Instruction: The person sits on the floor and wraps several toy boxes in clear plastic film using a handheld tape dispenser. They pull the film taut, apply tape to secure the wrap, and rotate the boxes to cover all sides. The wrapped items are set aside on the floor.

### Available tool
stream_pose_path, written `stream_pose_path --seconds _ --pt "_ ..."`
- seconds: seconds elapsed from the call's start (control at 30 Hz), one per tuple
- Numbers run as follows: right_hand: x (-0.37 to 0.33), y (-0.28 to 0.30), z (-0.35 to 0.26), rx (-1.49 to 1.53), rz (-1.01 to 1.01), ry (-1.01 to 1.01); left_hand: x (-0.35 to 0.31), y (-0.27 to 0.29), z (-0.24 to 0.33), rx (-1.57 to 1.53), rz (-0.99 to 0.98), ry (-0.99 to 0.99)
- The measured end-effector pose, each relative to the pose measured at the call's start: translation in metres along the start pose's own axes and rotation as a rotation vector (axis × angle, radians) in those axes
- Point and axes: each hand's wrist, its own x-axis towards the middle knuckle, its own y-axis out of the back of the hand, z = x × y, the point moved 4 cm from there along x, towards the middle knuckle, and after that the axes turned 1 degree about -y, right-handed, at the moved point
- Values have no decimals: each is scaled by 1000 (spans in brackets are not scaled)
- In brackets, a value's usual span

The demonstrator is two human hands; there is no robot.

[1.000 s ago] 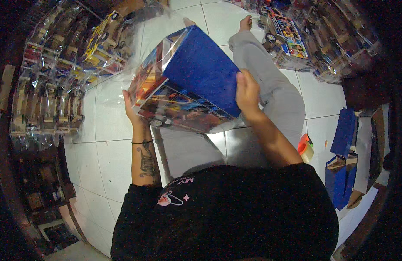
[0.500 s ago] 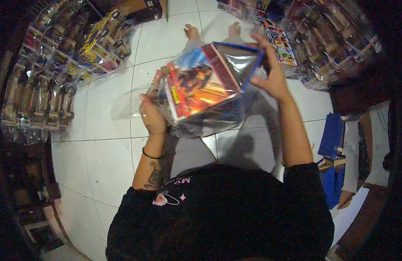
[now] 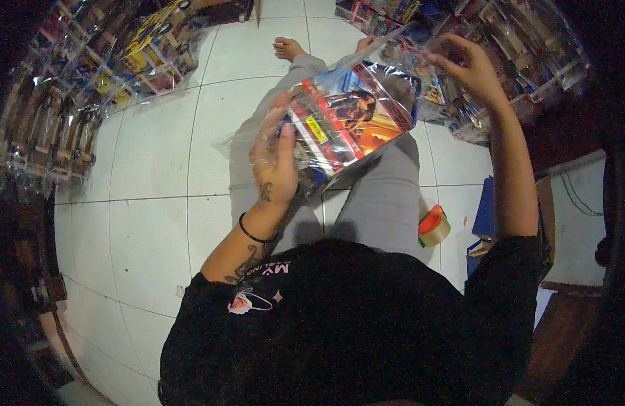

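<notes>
A comic book [image 3: 356,111] with a red, orange and blue cover lies inside a clear plastic bag [image 3: 326,177], above my lap. Dark blue edges show under and beside it; what they belong to is unclear. My left hand [image 3: 275,152] grips the bagged comic by its left end, thumb on top and the other fingers partly behind the film. Past the far right corner, my right hand [image 3: 468,64] is raised with its fingers curled together at a stretched part of the plastic.
On the white tiled floor [image 3: 143,162], a roll of tape [image 3: 434,229] lies right of my leg. Blue boxes or folders [image 3: 485,210] stand farther right. Plastic-wrapped stacks of comics [image 3: 153,51] line the far left, with more wrapped stacks [image 3: 522,61] at the far right.
My right hand has left the blue edge and moved up and right, drawing the plastic out. The comic has shifted right and tilted. The tape roll has come into sight.
</notes>
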Motion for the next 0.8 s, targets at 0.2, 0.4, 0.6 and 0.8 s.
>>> stream_pose_path --seconds 0.2,0.4,0.6,0.8 --pt "21 23 -85 -283 144 212 -2 5 8 -212 76 84" --pt "59 -65 -148 -660 -427 625 2 14 19 -90 155 138" --pt "79 -62 -125 -381 -401 703 -32 -37 70 595 -592 -681" --pt "62 -60 -116 -320 -292 769 -29 -106 38 1355 -685 -738"
